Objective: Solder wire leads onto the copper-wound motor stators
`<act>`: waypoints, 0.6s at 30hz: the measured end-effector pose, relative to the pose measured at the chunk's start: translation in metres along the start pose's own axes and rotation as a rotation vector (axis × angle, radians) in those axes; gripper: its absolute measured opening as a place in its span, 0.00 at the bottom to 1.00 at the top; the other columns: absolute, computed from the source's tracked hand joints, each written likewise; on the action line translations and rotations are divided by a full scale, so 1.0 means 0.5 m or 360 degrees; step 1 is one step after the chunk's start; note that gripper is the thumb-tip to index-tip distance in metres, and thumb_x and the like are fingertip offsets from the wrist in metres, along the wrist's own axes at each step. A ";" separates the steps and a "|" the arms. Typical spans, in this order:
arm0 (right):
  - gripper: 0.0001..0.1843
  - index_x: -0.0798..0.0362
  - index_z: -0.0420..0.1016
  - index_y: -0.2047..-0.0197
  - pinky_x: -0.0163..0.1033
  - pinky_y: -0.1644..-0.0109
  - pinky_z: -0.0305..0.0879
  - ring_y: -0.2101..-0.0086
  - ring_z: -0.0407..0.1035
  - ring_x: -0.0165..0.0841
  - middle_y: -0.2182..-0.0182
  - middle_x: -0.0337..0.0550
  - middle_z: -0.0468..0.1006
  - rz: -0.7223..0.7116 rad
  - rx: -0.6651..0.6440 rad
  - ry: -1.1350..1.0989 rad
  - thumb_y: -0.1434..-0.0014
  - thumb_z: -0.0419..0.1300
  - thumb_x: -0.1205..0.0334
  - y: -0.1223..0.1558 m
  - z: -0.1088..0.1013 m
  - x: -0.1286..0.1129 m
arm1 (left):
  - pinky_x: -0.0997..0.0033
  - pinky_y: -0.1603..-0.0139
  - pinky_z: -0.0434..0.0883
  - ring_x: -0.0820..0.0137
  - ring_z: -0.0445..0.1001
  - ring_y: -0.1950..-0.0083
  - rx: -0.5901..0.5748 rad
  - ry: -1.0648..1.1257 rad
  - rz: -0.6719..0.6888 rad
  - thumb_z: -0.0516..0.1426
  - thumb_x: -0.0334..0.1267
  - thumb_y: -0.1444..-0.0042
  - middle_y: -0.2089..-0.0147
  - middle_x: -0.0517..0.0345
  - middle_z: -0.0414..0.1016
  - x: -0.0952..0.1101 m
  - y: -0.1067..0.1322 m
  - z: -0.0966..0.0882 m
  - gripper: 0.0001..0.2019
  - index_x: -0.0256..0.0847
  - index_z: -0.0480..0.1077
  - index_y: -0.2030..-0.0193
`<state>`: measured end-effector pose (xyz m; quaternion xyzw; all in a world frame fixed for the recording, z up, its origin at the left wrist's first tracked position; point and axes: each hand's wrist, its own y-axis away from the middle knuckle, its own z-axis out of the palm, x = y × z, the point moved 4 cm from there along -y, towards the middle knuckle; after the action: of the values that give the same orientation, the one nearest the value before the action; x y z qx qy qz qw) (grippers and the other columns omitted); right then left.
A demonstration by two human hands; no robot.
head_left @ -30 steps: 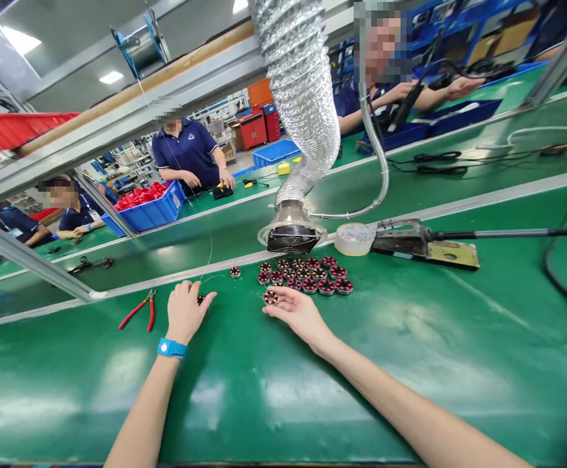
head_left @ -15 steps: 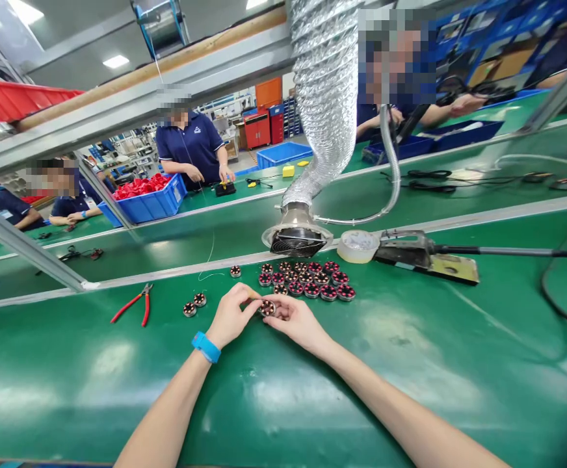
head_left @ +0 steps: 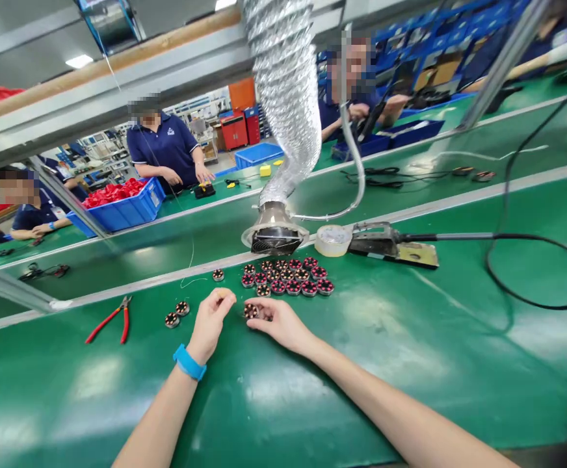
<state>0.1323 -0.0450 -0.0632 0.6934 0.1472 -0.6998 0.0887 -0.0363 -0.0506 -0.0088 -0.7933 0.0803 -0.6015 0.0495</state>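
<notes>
My right hand holds a small round motor stator with copper windings between thumb and fingers, just above the green bench. To its left, apart from the stator, my left hand has thumb and forefinger pinched together; whatever is between them is too small to make out. A yellowish cover shows on a left fingertip, and a blue band circles that wrist. Beyond my hands sits a cluster of similar stators in rows. Two loose stators lie left of my left hand, and a single stator lies behind it.
Red-handled pliers lie open at left. An extraction duct hangs over the bench behind the cluster. A tape roll and a soldering iron stand with a black cable are at right. Co-workers in navy shirts work opposite.
My left hand has drawn away from the stator to the left, while my right hand keeps hold of it. The whole view has shifted, with the bench sliding left in the picture.
</notes>
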 end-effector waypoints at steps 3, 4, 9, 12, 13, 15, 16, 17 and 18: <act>0.26 0.57 0.79 0.47 0.38 0.65 0.67 0.73 0.70 0.32 0.73 0.38 0.80 0.0052 -0.0010 -0.0030 0.49 0.70 0.57 0.000 -0.006 0.008 | 0.71 0.61 0.65 0.70 0.68 0.63 -0.0001 -0.0054 -0.0072 0.60 0.52 0.39 0.60 0.54 0.73 -0.001 0.002 -0.006 0.16 0.39 0.74 0.61; 0.27 0.57 0.79 0.46 0.38 0.65 0.67 0.73 0.71 0.33 0.74 0.38 0.80 0.0065 -0.0024 -0.0034 0.49 0.69 0.56 0.000 -0.007 0.011 | 0.71 0.62 0.65 0.71 0.68 0.64 -0.0069 -0.0085 -0.0130 0.60 0.53 0.40 0.61 0.54 0.74 -0.007 0.004 -0.004 0.17 0.39 0.75 0.60; 0.29 0.58 0.78 0.45 0.39 0.64 0.68 0.72 0.73 0.34 0.74 0.39 0.80 0.0078 -0.0065 -0.0027 0.48 0.69 0.55 0.003 -0.010 0.010 | 0.72 0.65 0.64 0.73 0.67 0.68 -0.0329 -0.0121 -0.0282 0.63 0.53 0.43 0.66 0.57 0.74 -0.034 0.012 0.015 0.18 0.37 0.74 0.62; 0.28 0.58 0.80 0.46 0.39 0.65 0.66 0.74 0.70 0.32 0.76 0.37 0.78 0.0062 -0.0060 0.0054 0.49 0.69 0.55 0.005 -0.011 0.006 | 0.74 0.69 0.60 0.75 0.63 0.71 -0.0311 -0.0027 -0.0331 0.64 0.53 0.45 0.71 0.61 0.70 -0.037 0.015 0.019 0.18 0.37 0.71 0.67; 0.27 0.58 0.80 0.47 0.39 0.66 0.66 0.74 0.69 0.32 0.76 0.37 0.77 0.0061 -0.0061 0.0080 0.49 0.69 0.55 0.006 -0.011 0.005 | 0.74 0.71 0.58 0.76 0.61 0.72 -0.0312 0.0036 -0.0374 0.64 0.52 0.46 0.71 0.62 0.68 -0.038 0.017 0.022 0.19 0.37 0.70 0.67; 0.28 0.57 0.80 0.47 0.40 0.65 0.67 0.73 0.70 0.33 0.75 0.37 0.78 0.0073 -0.0083 0.0093 0.49 0.70 0.55 0.007 -0.009 0.003 | 0.75 0.74 0.53 0.78 0.57 0.75 -0.0302 0.0200 -0.0476 0.66 0.52 0.47 0.73 0.64 0.65 -0.039 0.019 0.026 0.19 0.36 0.70 0.68; 0.28 0.58 0.80 0.46 0.40 0.63 0.68 0.72 0.71 0.34 0.75 0.38 0.79 0.0083 -0.0099 0.0086 0.49 0.69 0.54 0.007 -0.007 0.003 | 0.75 0.75 0.51 0.79 0.55 0.76 -0.0288 0.0292 -0.0521 0.67 0.51 0.48 0.74 0.65 0.64 -0.039 0.020 0.027 0.19 0.36 0.70 0.68; 0.28 0.58 0.80 0.46 0.41 0.62 0.68 0.72 0.72 0.35 0.74 0.39 0.80 0.0091 -0.0108 0.0081 0.49 0.69 0.54 0.007 -0.006 0.002 | 0.75 0.75 0.49 0.80 0.54 0.76 -0.0267 0.0387 -0.0548 0.67 0.51 0.49 0.74 0.65 0.62 -0.038 0.020 0.027 0.19 0.36 0.70 0.68; 0.28 0.57 0.80 0.46 0.41 0.62 0.69 0.71 0.72 0.35 0.74 0.39 0.80 0.0094 -0.0105 0.0086 0.49 0.69 0.54 0.007 -0.005 0.001 | 0.75 0.75 0.48 0.81 0.53 0.76 -0.0235 0.0479 -0.0554 0.68 0.50 0.50 0.75 0.66 0.61 -0.037 0.019 0.026 0.19 0.36 0.70 0.67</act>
<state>0.1359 -0.0475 -0.0641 0.7128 0.1519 -0.6727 0.1280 -0.0295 -0.0570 -0.0314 -0.6981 -0.0074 -0.7048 -0.1255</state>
